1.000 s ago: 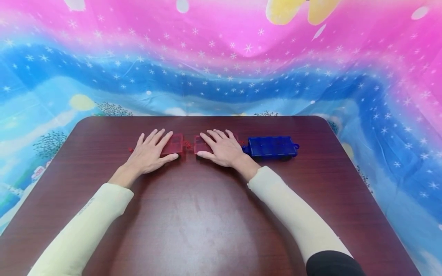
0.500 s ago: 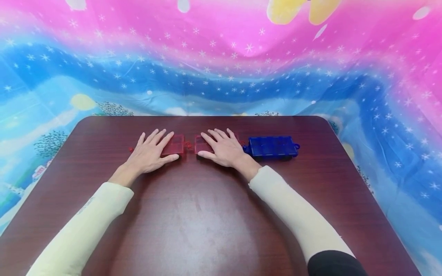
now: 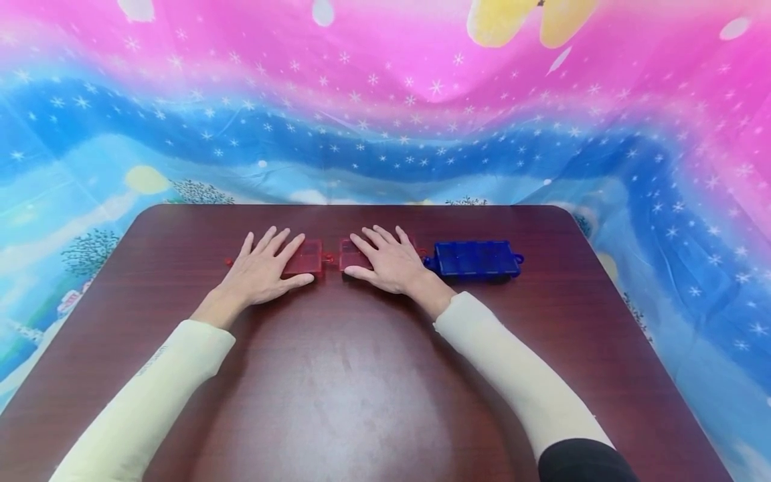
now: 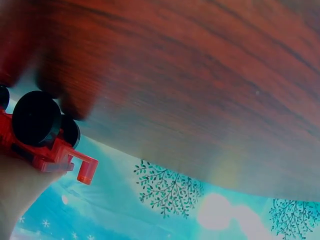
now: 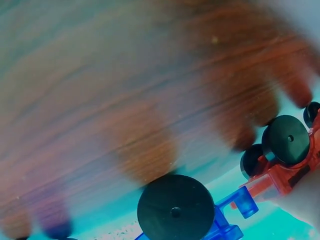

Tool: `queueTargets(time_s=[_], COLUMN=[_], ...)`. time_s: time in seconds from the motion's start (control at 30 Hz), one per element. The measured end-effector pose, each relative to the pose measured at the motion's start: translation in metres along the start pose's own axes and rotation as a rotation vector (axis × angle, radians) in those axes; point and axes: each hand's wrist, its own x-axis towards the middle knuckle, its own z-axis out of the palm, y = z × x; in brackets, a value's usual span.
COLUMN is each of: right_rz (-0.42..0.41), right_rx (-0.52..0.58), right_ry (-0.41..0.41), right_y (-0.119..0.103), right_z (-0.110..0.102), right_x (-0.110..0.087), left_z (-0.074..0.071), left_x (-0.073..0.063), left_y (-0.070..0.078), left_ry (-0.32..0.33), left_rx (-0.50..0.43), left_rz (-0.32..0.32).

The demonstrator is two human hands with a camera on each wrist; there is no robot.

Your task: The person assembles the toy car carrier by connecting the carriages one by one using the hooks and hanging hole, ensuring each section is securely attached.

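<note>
Two see-through red toy wagons stand in line across the far part of the table in the head view. My left hand (image 3: 260, 271), fingers spread and straight, rests over the left red wagon (image 3: 310, 256). Likewise flat and spread, my right hand (image 3: 391, 264) covers much of the right red wagon (image 3: 351, 256). A red coupling (image 3: 328, 258) lies between them. Just right of that hand is a blue wagon (image 3: 478, 259). Black wheels (image 4: 36, 119) and a red hook (image 4: 88, 170) show in the left wrist view. The right wrist view has a blue hook (image 5: 245, 202) near the red wagon's end.
The wagons stand on a dark reddish-brown wooden table (image 3: 361, 375) with rounded far corners. Behind it and at its sides hangs a pink and blue cloth (image 3: 385, 100) printed with snowflakes and trees.
</note>
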Motion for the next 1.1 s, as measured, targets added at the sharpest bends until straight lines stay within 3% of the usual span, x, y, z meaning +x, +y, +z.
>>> queueTargets(time_s=[0.5, 0.7, 1.1], right_rz=[0.006, 0.020, 0.041], right_rx=[0.028, 0.047, 0.067], right_ry=[0.022, 0.021, 0.042], right_y=[-0.001, 0.003, 0.018], right_z=[-0.012, -0.018, -0.014], right_x=[-0.002, -0.006, -0.022], left_z=[0.000, -0.001, 0.002], left_x=[0.001, 0.006, 0.009], left_y=[0.005, 0.014, 0.028], left_ry=[0.019, 0.043, 0.042], left_rx=[0.023, 0.016, -0.007], left_rz=[-0.010, 0.014, -0.004])
